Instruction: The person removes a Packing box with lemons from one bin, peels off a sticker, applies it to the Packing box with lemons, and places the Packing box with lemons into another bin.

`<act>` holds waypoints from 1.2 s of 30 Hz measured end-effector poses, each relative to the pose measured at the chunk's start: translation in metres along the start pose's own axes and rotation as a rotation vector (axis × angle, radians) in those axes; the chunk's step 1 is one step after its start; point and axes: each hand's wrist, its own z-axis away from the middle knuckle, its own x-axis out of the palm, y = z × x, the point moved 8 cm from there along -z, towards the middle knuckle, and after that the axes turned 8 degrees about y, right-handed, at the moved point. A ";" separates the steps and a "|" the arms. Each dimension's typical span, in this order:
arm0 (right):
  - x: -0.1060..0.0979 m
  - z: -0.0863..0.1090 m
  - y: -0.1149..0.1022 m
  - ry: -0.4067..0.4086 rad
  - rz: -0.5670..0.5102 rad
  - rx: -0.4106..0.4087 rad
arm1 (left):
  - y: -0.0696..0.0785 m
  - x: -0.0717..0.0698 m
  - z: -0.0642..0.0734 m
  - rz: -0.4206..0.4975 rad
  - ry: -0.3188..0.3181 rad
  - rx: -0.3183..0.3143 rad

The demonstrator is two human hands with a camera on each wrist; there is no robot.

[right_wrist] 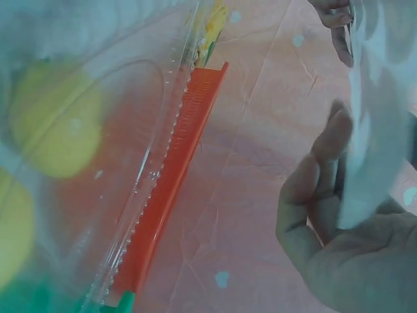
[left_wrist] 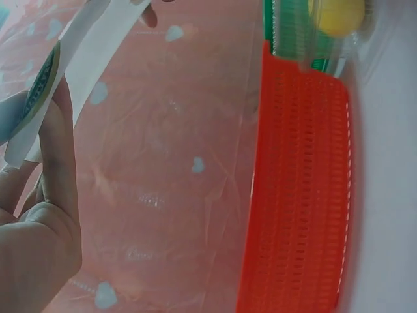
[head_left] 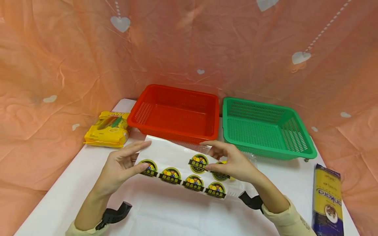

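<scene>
Both hands hold up a white sheet of round fruit stickers (head_left: 169, 152), its black-and-gold labels facing the head camera. At the sheet's left end, my left hand (head_left: 115, 168) pinches it, thumb over a label and fingers behind. My right hand (head_left: 233, 162) grips the right part between thumb and fingers. The sheet hangs tilted, lower on the right. Behind it stands a clear plastic box (head_left: 251, 159), partly hidden by the sheet and right hand. In the right wrist view, yellow round fruits (right_wrist: 58, 120) show through its plastic wall.
A red basket (head_left: 177, 131) and a green basket (head_left: 268, 152) stand side by side at the back. To the left lies a yellow packet (head_left: 107, 131). A yellow and blue packet (head_left: 327, 200) lies along the right edge of the white table (head_left: 165, 216).
</scene>
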 end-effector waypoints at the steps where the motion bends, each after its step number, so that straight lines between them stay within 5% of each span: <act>1: 0.000 0.000 0.001 -0.007 -0.014 0.001 | -0.001 0.001 0.000 -0.009 -0.007 -0.012; 4: 0.000 0.002 0.002 -0.025 -0.056 0.006 | -0.006 0.004 -0.002 -0.124 0.011 -0.036; 7: 0.001 0.003 0.004 -0.034 -0.082 0.006 | -0.008 0.007 -0.007 -0.370 0.071 -0.022; 11: 0.006 0.003 0.005 -0.049 -0.096 0.007 | 0.006 0.026 -0.015 -0.687 0.126 0.169; 15: 0.010 0.004 0.004 -0.068 -0.099 -0.018 | 0.019 0.068 -0.017 -0.789 0.011 0.414; 18: 0.012 0.005 0.000 -0.078 -0.090 -0.052 | 0.014 0.096 -0.017 -0.843 -0.121 0.443; 20: 0.014 0.006 -0.002 -0.092 -0.080 -0.076 | 0.008 0.106 -0.017 -0.857 -0.189 0.388; 23: 0.017 0.008 -0.004 -0.120 -0.070 -0.096 | -0.004 0.112 -0.018 -0.787 -0.250 0.217; 29: 0.014 0.011 -0.006 -0.051 0.024 -0.129 | -0.030 0.110 -0.015 -0.464 -0.261 -0.176; 36: 0.008 0.013 -0.009 0.018 0.003 -0.168 | -0.038 0.108 -0.017 -0.347 -0.273 -0.257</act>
